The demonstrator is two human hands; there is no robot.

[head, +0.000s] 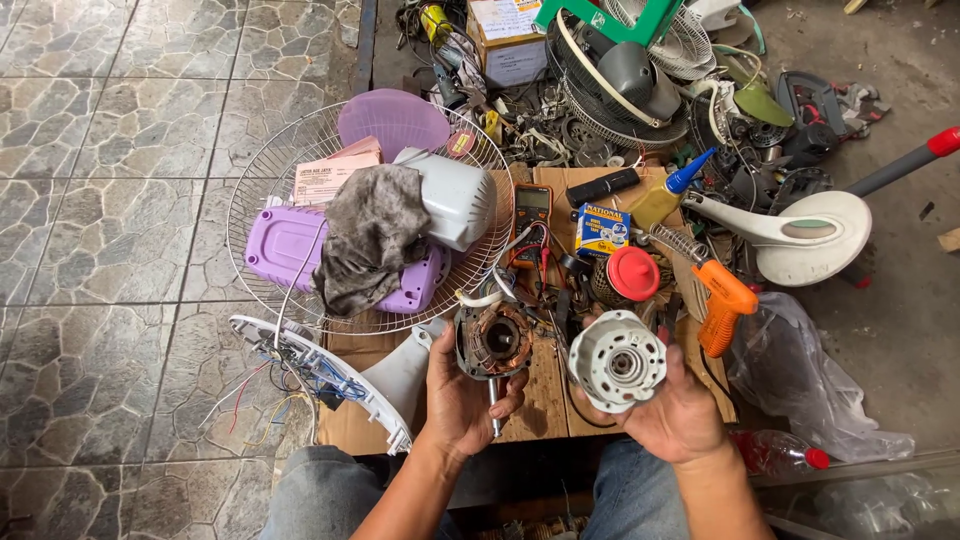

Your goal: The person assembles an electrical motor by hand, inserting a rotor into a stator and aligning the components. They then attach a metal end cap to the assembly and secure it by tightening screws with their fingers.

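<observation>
My left hand (462, 395) grips a fan motor stator (493, 340) with copper windings and a dark bore, its shaft pointing down past my fingers. My right hand (672, 408) holds a round white motor housing cover (617, 361) with its open, ribbed inside facing up. Both parts hover over a cardboard sheet (545, 395) lying on the floor between my knees. A white fan neck piece (400, 375) sits just left of my left hand.
A wire fan guard (262, 185) holds purple plastic covers (290, 245), a grey rag (372, 235) and a white motor shell (455, 195). Beyond lie a multimeter (530, 215), an orange soldering gun (722, 300), an oil bottle (668, 195), a red-lidded tin (633, 273), a white fan base (810, 235) and scrap fans.
</observation>
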